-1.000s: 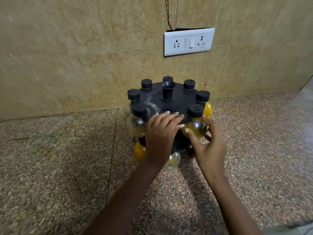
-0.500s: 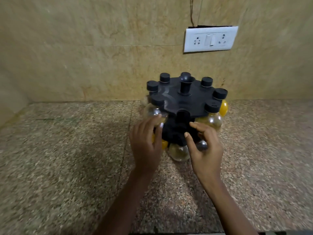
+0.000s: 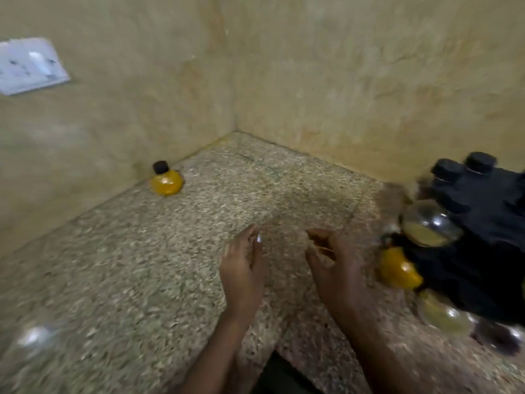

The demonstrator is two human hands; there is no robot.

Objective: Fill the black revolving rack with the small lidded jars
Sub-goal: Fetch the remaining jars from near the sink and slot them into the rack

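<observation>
The black revolving rack [image 3: 488,211] stands at the right edge of the view, cut off by the frame. Small black-lidded jars hang in it: a clear one with yellowish powder [image 3: 430,226], an orange one [image 3: 397,270] lower down, and another clear one [image 3: 443,314] at the bottom. One loose orange jar with a black lid [image 3: 166,180] stands alone by the left wall near the corner. My left hand [image 3: 241,268] and my right hand [image 3: 338,268] hover above the counter, fingers apart, holding nothing. Both are left of the rack and apart from it.
The speckled granite counter [image 3: 142,265] runs into a corner of beige tiled walls. A white switch and socket plate [image 3: 28,65] is on the left wall. A blurred clear rounded object [image 3: 31,339] lies at the lower left. The counter's front edge shows near my forearms.
My view has swung left, so the rack now sits at the right edge. Both hands have come off the rack and its jars and now hang free over the counter.
</observation>
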